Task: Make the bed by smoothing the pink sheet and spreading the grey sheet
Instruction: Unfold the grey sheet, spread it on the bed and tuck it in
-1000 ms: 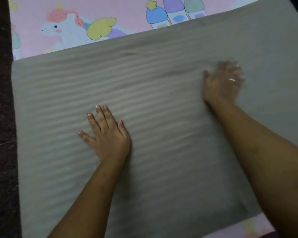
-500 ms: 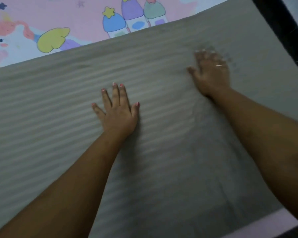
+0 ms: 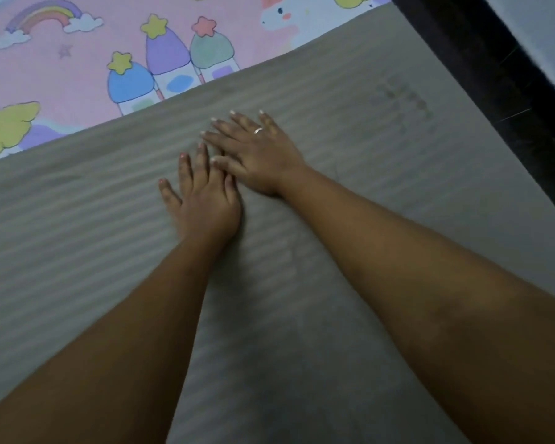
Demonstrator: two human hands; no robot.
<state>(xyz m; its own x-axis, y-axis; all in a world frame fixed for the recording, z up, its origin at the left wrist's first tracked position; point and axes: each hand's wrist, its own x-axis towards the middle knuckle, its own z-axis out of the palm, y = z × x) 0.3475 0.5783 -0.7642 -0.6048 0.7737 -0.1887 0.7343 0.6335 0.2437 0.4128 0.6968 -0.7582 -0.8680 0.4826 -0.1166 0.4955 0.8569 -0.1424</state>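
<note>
A person's left hand point(image 3: 205, 200) and right hand point(image 3: 263, 155) lie palm down, side by side, near the middle of the grey sheet point(image 3: 382, 193), with both bare forearms reaching in from the lower edge of the head view. Both hands are released and flat, fingers straight and slightly spread, gripping nothing and resting on the cloth. The right hand sits a little farther up the bed than the left, and its thumb side overlaps the tips of the left hand's fingers. A pale ring point(image 3: 258, 131) shows on one finger of the right hand. The grey sheet, woven in faint stripes, covers most of the bed from the near edge upward, and its far edge runs on a slant from the left side up toward the top right. A few faint darker marks point(image 3: 401, 104) sit on it to the right of the hands. Beyond that edge lies the pink sheet point(image 3: 77, 78), uncovered across the top left and printed with a rainbow point(image 3: 45, 17), star-topped houses point(image 3: 170, 59) and a white unicorn point(image 3: 285, 14). A dark strip point(image 3: 494, 59) borders the bed at top right.
</note>
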